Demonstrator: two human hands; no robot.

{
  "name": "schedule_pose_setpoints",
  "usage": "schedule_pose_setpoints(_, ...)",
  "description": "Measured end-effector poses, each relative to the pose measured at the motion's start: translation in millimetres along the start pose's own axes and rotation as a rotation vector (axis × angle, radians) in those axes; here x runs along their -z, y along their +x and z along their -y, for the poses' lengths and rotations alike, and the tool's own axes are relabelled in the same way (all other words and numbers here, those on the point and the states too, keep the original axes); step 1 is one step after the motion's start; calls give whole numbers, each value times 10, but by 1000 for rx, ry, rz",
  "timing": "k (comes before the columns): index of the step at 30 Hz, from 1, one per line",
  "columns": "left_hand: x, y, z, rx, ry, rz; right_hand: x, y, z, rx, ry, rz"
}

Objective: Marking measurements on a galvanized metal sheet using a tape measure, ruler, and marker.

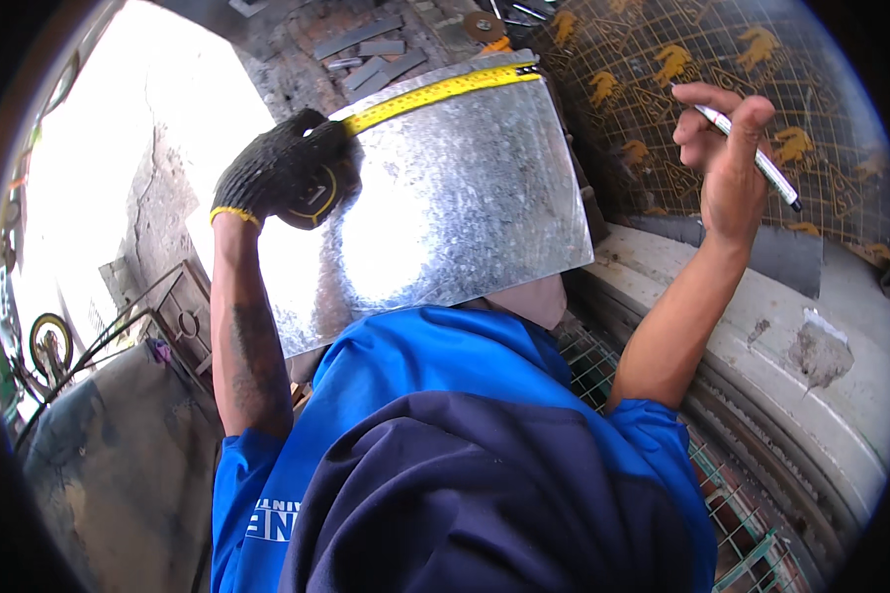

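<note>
My left hand (279,170), in a black knit glove with a yellow cuff, is closed around a black and yellow tape measure (318,198). Its yellow blade (430,97) runs out to the right along the far edge of a shiny galvanized metal sheet (485,178). The blade's hooked end lies at the sheet's far right corner. Bare and raised to the right of the sheet, my right hand (730,148) holds a white marker pen (752,158) between the fingers, tilted, with its dark end toward the lower right. The pen is apart from the sheet.
Several grey metal strips (371,59) lie beyond the sheet, near a round disc (483,27). A dark printed board (653,109) spans the far right. Below it runs a pale ledge (771,316) beside a green wire grid (742,534). A metal frame (183,316) stands at left.
</note>
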State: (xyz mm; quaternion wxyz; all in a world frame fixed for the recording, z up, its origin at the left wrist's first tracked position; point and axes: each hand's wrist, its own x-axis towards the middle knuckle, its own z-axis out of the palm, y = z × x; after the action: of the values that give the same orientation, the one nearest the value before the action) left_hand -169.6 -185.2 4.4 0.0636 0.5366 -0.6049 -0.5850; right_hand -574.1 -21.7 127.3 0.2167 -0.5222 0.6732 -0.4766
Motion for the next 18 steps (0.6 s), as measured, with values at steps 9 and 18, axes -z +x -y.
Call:
schedule_pose_setpoints(9, -90, -185, -156, 6, 404, -156, -825, 210, -94, -134, -167, 97)
schedule_pose_setpoints(18, -150, -227, -293, 24, 608, -175, -1574, 276, 33, 13, 66, 315)
